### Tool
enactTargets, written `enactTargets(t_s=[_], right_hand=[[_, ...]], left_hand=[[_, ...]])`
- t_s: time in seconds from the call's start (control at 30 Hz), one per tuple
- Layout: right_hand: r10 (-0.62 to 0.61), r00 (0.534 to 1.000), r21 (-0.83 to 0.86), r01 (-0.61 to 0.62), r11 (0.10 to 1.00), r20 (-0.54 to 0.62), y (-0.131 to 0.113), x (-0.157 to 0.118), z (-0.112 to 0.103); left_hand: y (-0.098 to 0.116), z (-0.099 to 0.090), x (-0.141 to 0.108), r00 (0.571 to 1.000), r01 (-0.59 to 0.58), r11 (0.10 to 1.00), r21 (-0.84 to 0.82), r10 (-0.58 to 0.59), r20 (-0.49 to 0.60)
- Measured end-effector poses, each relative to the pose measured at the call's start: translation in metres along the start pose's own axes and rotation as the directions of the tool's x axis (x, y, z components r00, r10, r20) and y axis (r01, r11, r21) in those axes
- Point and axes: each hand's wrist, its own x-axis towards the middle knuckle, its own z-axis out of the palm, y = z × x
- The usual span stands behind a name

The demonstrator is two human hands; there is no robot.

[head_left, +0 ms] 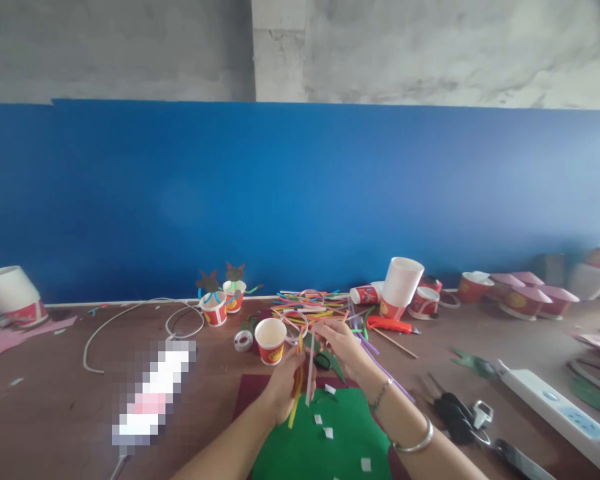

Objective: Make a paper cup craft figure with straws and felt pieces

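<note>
Table (210, 393), yellow strip (294, 412) in left hand (284, 385)

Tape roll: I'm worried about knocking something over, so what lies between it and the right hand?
An open paper cup beside the tape roll, then a pale looped strip near the right hand, in the head view.

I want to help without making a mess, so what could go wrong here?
The open cup stands close to the left hand, so a bump might tip it. The orange cutter lies on the table, and its metal end could nick fingers. The little white scraps on the green sheet look loose and might blow away.
</note>
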Motion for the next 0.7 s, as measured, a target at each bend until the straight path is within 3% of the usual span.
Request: enactTargets(t_s=[0.13, 0.23, 0.37, 0.5, 0.7], right_hand=[[-0.015, 0.995, 0.050, 0.010, 0.999, 0.097, 0.001, -0.003, 0.007], [-0.042, 0.992, -0.001, 0.042, 0.999, 0.115, 0.007, -0.004, 0.013], [-0.062, 0.996, -0.096, 0.068, 0.993, 0.063, 0.012, -0.004, 0.017], [-0.017, 0.999, -0.086, 0.020, 0.996, 0.038, 0.011, -0.005, 0.017], [-0.047, 0.999, -0.061, 0.047, 0.997, 0.006, 0.018, -0.002, 0.019]], left_hand=[[0.004, 0.001, -0.001, 0.996, 0.083, 0.996, 0.014, -0.082, -0.016], [0.003, 0.001, -0.001, 0.992, 0.121, 0.993, 0.000, -0.121, -0.023], [0.000, -0.001, 0.001, 0.997, 0.071, 0.997, 0.002, -0.071, -0.025], [-0.002, -0.003, 0.003, 0.998, 0.058, 0.997, 0.055, -0.060, 0.031], [-0.007, -0.003, 0.005, 0.996, -0.059, 0.990, 0.125, 0.050, 0.071]])
